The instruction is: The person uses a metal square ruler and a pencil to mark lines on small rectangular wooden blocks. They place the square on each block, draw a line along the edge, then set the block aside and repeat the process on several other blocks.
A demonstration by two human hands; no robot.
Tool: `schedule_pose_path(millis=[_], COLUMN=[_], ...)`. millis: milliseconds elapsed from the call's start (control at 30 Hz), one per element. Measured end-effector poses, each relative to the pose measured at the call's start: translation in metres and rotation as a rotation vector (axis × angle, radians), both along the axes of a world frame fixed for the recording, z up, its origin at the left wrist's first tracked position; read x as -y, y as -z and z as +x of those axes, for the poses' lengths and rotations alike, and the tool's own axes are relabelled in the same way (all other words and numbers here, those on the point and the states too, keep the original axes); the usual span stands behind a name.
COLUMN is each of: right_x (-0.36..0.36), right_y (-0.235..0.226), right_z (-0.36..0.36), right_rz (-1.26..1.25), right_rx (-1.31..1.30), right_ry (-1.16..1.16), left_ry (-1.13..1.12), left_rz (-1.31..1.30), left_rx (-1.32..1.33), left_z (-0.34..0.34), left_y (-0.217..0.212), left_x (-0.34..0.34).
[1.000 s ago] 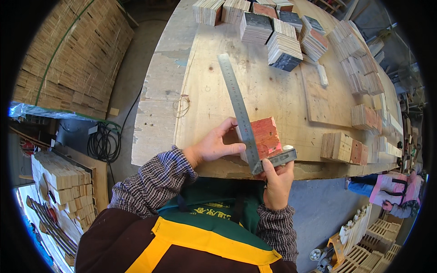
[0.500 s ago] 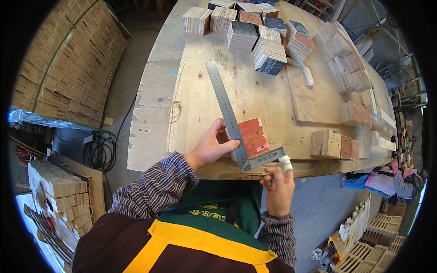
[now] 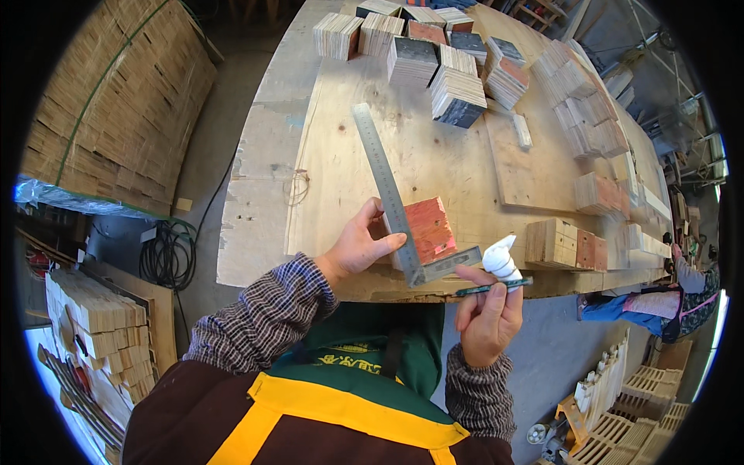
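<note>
A metal try square (image 3: 381,167) with a ruled blade lies along a red-faced wooden block (image 3: 432,229) at the table's near edge. My left hand (image 3: 355,249) is closed on the square's blade and the block's left side, thumb on top of the blade. The square's thicker stock runs along the block's near side. Just right of the stock, my right hand (image 3: 490,325) pinches a dark pen (image 3: 474,290), held nearly level. A white wrapping (image 3: 501,259) covers one finger of that hand, its loose end sticking up. The block's underside is hidden.
Striped plywood blocks (image 3: 460,85) with black or red faces cluster at the table's far side. More blocks (image 3: 552,242) stand in rows on the right. A wood strip (image 3: 522,132) lies mid-table. Stacked timber (image 3: 116,101) is at left; a person (image 3: 651,302) is at far right.
My right hand has moved slightly right and turned, bringing the pen level and into plain sight. The white-wrapped finger now points up. My left hand, square and block have barely moved.
</note>
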State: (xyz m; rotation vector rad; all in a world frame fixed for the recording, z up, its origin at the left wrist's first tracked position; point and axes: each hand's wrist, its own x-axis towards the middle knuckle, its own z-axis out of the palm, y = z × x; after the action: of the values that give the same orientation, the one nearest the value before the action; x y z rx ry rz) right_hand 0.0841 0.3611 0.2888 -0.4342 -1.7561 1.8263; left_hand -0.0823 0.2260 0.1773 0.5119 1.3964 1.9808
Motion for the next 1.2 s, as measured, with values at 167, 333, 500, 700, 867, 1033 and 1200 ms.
schedule_pose_path(millis=[167,333,500,700,867,1033,1200], right_x=[-0.004,0.000,-0.002,-0.003,-0.001,-0.008,-0.013], right_y=[0.019,0.030,0.034,0.034,0.031,0.024,0.020], right_z=[-0.022,-0.025,-0.026,-0.029,-0.035,-0.053,-0.081], right_rz=[0.175,0.145,0.191,0.207,0.264,0.298,0.248], right_rx=[0.039,0.091,0.101,0.130,0.149,0.210,0.236], right_ry=[0.019,0.010,-0.014,-0.026,-0.055,-0.131,-0.206], left_ry=[0.011,0.007,-0.001,0.012,-0.010,-0.021,-0.040], left_rz=[0.004,0.036,0.011,0.018,0.022,0.018,-0.008], left_rx=[0.009,0.013,-0.005,0.021,0.016,-0.002,-0.059], left_z=[-0.001,-0.001,0.000,0.000,0.001,0.001,0.000], left_y=[0.002,0.003,0.003,0.003,0.005,0.006,0.007], left_x=[0.001,0.000,0.001,0.001,0.000,0.000,0.001])
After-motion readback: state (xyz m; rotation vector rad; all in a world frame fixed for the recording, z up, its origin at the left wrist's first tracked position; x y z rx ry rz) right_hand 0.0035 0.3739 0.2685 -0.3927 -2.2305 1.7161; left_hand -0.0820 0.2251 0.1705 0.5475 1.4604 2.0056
